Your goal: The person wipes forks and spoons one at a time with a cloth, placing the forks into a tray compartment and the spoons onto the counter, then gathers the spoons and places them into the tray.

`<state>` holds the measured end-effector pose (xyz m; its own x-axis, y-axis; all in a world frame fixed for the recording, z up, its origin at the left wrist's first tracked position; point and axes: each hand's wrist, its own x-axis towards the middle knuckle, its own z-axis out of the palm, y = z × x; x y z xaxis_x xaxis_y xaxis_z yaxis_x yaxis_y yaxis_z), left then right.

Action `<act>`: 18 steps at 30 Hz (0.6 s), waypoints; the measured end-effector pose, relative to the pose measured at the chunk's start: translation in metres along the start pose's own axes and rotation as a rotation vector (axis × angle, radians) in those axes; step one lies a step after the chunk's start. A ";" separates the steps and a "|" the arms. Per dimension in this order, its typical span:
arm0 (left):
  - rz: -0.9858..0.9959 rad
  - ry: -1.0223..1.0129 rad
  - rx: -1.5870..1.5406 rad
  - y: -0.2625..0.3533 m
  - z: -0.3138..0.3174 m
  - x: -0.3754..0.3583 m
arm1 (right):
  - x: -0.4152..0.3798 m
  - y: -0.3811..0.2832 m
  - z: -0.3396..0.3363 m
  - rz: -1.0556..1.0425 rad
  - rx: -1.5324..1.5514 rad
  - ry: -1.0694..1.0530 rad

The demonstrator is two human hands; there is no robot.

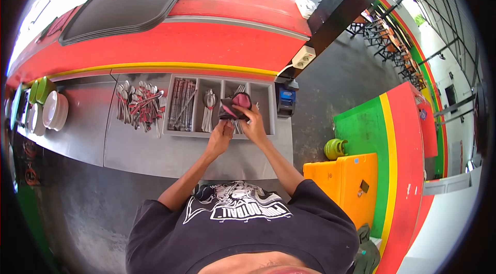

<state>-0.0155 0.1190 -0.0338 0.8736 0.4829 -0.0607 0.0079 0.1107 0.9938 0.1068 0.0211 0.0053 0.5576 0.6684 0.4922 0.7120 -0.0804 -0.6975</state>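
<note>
My right hand is closed on a bunched dark cloth with pink patches, held over the cutlery tray. Just below the cloth, the fingers of my left hand are pinched together; what they grip is hidden. In the grey tray, spoons lie in the compartment left of the cloth. Fork tines show behind the cloth. The leftmost compartment holds a stack of wrapped or dark-handled cutlery. To the left of the tray, a loose pile of spoons and forks lies on the metal counter.
White plates and green containers stand at the counter's left end. Black trays rest on the red ledge behind. A blue-black box sits right of the tray, below a power socket. An orange cabinet stands at the right.
</note>
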 end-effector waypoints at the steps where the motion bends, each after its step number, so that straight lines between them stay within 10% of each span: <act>1: -0.032 -0.011 0.017 0.007 0.012 -0.003 | 0.001 0.005 -0.014 0.028 0.001 0.005; 10: -0.230 0.049 -0.257 0.026 0.099 -0.054 | 0.021 0.078 -0.096 0.099 0.085 0.172; 18: -0.209 0.198 -0.333 0.035 0.095 -0.066 | 0.021 0.008 -0.109 0.279 1.014 0.302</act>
<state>-0.0265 0.0088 0.0134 0.7598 0.5738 -0.3057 -0.0116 0.4821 0.8760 0.1707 -0.0464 0.0673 0.8249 0.5013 0.2613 -0.0609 0.5382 -0.8406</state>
